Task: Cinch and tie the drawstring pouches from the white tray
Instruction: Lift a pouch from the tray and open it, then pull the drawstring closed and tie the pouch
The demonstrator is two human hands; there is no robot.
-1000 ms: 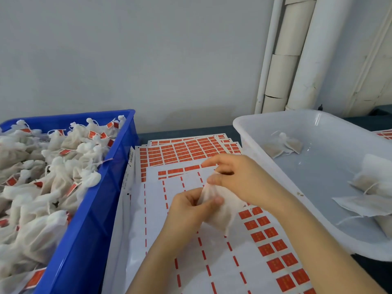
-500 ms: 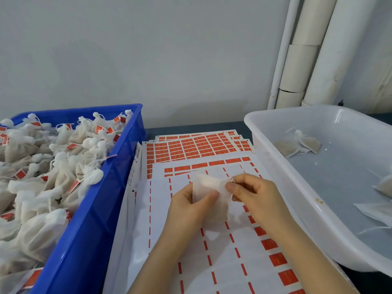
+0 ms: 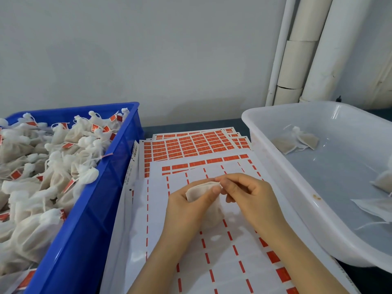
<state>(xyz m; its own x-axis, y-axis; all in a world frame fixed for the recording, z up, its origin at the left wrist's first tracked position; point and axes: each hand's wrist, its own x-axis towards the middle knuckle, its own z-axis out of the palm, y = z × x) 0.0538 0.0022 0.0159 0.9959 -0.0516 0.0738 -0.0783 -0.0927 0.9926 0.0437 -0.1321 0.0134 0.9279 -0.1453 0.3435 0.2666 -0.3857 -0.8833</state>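
Two hands meet over the label sheets (image 3: 212,262), with both forearms coming up from the bottom edge and angling toward each other. The left hand (image 3: 186,206) curls round a small white pouch (image 3: 199,192). Its thumb lies across the front and the other fingers are tucked behind, so the pouch sits in the grip with its mouth on top. The right hand (image 3: 248,198) is just beside it, and its thumb and forefinger pinch the top corner of the pouch nearest that hand. Its remaining fingers are loosely curled below. Whether a string is caught in that pinch is too fine to tell.

The sheets under both hands are white with rows of red labels, and fuller ones lie beyond the fingertips. To the right of the right hand, a white tray (image 3: 292,183) holds a few more pouches (image 3: 297,141), some beyond the hand and others out past the forearm. To the left of the left hand stands a blue crate (image 3: 89,219) heaped with tied pouches (image 3: 55,166) that carry red tags.
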